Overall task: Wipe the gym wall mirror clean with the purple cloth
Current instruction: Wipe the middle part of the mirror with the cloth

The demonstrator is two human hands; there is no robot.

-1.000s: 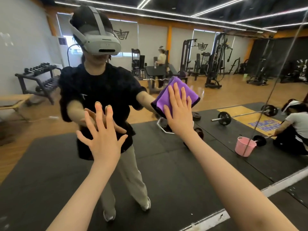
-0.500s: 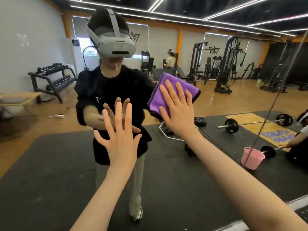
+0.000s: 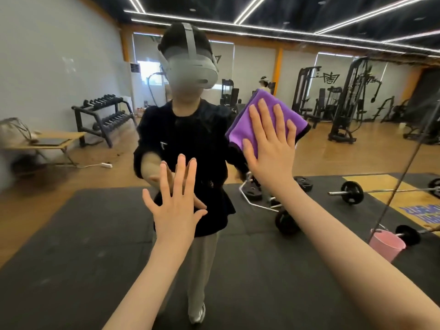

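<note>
The right hand point(image 3: 269, 148) lies flat, fingers spread, pressing the purple cloth point(image 3: 266, 120) against the mirror point(image 3: 71, 67) — the left hand point(image 3: 175, 210), open and empty, sits lower, beside it.

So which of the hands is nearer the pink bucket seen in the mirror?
Right. The right hand presses the purple cloth flat to the glass, up and left of the pink bucket. The left hand rests spread on the mirror further left, so it is farther away.
</note>
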